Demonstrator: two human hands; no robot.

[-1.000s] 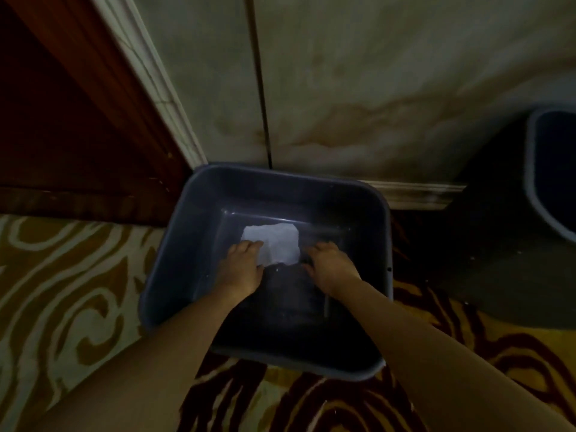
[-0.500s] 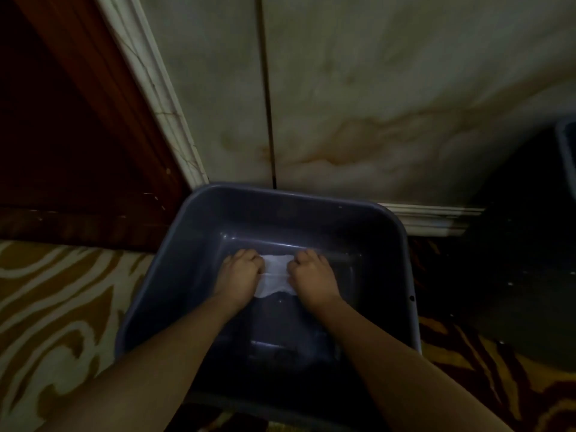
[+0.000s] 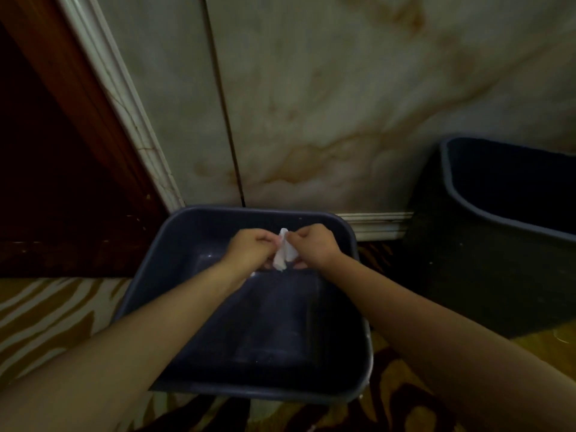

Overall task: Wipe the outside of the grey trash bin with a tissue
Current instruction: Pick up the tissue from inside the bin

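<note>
Head view: left hand (image 3: 249, 249) and right hand (image 3: 314, 246) both pinch crumpled tissue (image 3: 284, 252) over grey bin (image 3: 187, 232).

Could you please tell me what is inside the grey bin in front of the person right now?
Inside the grey bin, only both hands show, left hand and right hand, pinching a crumpled white tissue. Forearms cover part of its floor.

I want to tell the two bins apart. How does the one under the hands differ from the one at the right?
The grey trash bin shows fully, its opening facing the camera; the second bin is cut off by the frame's right edge. Both hands, the left hand and right hand, hold a tissue over the first; nothing touches the second. Both are dark, with rounded rims, beside the wall.
</note>
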